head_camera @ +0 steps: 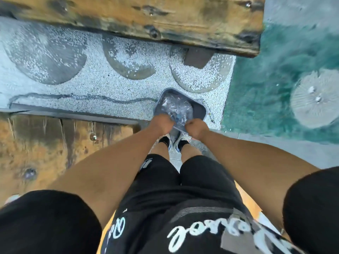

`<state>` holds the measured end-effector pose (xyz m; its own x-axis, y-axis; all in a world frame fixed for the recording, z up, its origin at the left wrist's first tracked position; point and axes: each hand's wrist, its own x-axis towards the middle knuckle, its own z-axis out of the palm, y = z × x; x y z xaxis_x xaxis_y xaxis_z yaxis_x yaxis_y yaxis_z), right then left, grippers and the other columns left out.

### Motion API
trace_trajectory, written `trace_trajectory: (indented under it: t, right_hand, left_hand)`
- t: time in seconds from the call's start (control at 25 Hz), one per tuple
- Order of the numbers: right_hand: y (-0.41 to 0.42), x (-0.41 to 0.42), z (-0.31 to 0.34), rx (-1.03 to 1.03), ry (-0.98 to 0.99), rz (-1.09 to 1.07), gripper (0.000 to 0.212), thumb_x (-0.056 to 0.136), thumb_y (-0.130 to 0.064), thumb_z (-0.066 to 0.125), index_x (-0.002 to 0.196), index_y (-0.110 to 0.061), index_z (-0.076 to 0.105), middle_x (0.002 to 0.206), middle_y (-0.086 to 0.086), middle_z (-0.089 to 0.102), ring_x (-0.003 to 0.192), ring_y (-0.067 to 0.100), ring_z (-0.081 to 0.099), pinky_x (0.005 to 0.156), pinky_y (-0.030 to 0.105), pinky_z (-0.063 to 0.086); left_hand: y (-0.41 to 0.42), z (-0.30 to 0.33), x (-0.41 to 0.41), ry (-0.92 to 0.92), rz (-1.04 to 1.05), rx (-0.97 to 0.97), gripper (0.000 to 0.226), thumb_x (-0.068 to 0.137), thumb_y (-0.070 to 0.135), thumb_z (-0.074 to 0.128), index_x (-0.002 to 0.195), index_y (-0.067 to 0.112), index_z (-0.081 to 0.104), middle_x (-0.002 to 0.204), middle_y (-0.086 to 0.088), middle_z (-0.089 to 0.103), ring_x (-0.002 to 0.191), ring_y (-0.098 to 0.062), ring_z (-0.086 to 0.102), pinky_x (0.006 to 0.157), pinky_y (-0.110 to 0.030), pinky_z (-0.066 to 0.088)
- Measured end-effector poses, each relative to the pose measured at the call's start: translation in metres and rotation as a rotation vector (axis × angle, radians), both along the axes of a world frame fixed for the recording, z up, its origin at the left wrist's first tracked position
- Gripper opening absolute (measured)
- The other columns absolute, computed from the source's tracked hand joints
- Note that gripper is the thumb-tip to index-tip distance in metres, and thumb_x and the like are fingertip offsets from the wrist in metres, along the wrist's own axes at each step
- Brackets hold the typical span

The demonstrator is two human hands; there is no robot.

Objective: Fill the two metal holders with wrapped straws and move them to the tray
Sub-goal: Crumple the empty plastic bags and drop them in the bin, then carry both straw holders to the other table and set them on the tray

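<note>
Your left hand and right hand both down at near rim of grey bin on pebbled floor. Both fists curled tight, knuckles up, gripping crumpled clear plastic bag lying inside bin; fingertips hidden, so exact pinch unclear. Bag contents blurred, bluish bits showing, can't tell if straws. Bin sits just ahead of your shoes, beside green floor at right. Wooden bench above, second wooden bench at left.
</note>
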<state>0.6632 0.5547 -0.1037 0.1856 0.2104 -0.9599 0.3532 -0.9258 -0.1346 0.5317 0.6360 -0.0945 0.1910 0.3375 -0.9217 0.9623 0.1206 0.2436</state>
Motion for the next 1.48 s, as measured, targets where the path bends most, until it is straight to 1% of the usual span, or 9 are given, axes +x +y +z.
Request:
trace_trajectory:
  t: [0.12,0.28,0.4,0.6,0.8,1.0,1.2,1.32,1.48]
  right_hand:
    - [-0.004,-0.009,0.037,0.066,-0.040,0.053,0.033,0.100,-0.020,0.048,0.117,0.000,0.068,0.117,0.022,0.069,0.110,0.038,0.066,0.093,0.041,0.054]
    - [-0.010,-0.019,0.078,0.110,-0.012,0.118,0.026,0.099,-0.019,0.048,0.098,-0.001,0.068,0.107,0.020,0.071,0.105,0.037,0.070,0.089,0.043,0.056]
    - [-0.010,-0.026,0.095,0.117,0.014,0.192,0.027,0.098,-0.017,0.049,0.104,0.002,0.068,0.112,0.021,0.068,0.107,0.037,0.069,0.092,0.046,0.057]
    - [-0.003,-0.044,0.129,0.193,0.064,0.503,0.031,0.097,-0.021,0.047,0.067,-0.015,0.053,0.087,0.011,0.063,0.089,0.031,0.066,0.071,0.028,0.045]
    - [-0.002,-0.062,0.147,0.235,0.077,0.811,0.032,0.097,-0.019,0.047,0.065,-0.016,0.050,0.088,0.011,0.064,0.089,0.028,0.056,0.072,0.028,0.036]
    - [0.003,-0.095,0.161,0.275,0.096,1.031,0.033,0.100,-0.022,0.048,0.113,-0.001,0.068,0.119,0.020,0.067,0.113,0.035,0.063,0.078,0.025,0.040]
    - [0.000,-0.147,0.163,0.232,0.131,1.232,0.034,0.096,-0.012,0.046,0.063,-0.011,0.053,0.066,0.009,0.059,0.078,0.031,0.067,0.065,0.026,0.046]
    - [-0.008,-0.187,0.168,0.222,0.143,1.327,0.032,0.097,-0.019,0.049,0.069,-0.008,0.058,0.071,0.013,0.064,0.065,0.028,0.062,0.065,0.029,0.048]
    - [-0.026,-0.247,0.172,0.234,0.160,1.434,0.023,0.094,-0.019,0.051,0.081,-0.005,0.064,0.077,0.015,0.069,0.075,0.028,0.064,0.079,0.039,0.058]
  left_hand:
    - [-0.003,0.039,-0.032,-0.072,0.148,0.006,0.031,0.102,0.028,0.051,0.107,0.003,0.069,0.092,-0.013,0.070,0.084,-0.029,0.066,0.084,-0.042,0.056]
    - [-0.016,0.079,-0.061,-0.162,0.285,-0.051,0.022,0.100,0.024,0.050,0.085,0.012,0.060,0.093,-0.016,0.067,0.081,-0.027,0.065,0.086,-0.048,0.058]
    - [-0.033,0.097,-0.078,-0.147,0.442,-0.081,0.017,0.101,0.027,0.052,0.094,0.014,0.061,0.092,-0.010,0.067,0.079,-0.025,0.065,0.081,-0.043,0.059]
    - [-0.076,0.127,-0.109,-0.045,0.779,-0.087,0.023,0.102,0.021,0.047,0.121,0.012,0.058,0.083,-0.006,0.059,0.065,-0.018,0.052,0.070,-0.033,0.051]
    - [-0.126,0.147,-0.145,-0.003,1.077,-0.043,0.034,0.105,0.017,0.044,0.131,0.001,0.059,0.082,-0.009,0.058,0.062,-0.022,0.051,0.059,-0.029,0.047]
    - [-0.183,0.162,-0.186,0.009,1.269,0.009,0.031,0.105,0.016,0.041,0.121,-0.004,0.058,0.072,-0.008,0.054,0.051,-0.022,0.044,0.047,-0.026,0.037]
    - [-0.239,0.168,-0.213,0.009,1.552,0.068,0.014,0.104,0.016,0.044,0.101,0.008,0.055,0.077,-0.010,0.058,0.050,-0.020,0.044,0.050,-0.024,0.040]
    - [-0.273,0.166,-0.229,-0.012,1.637,0.098,0.018,0.103,0.019,0.044,0.100,0.009,0.060,0.085,-0.010,0.065,0.058,-0.022,0.054,0.056,-0.029,0.050]
    - [-0.316,0.161,-0.260,-0.015,1.742,0.136,0.019,0.102,0.019,0.045,0.094,0.012,0.060,0.083,-0.008,0.068,0.066,-0.023,0.063,0.061,-0.034,0.056]
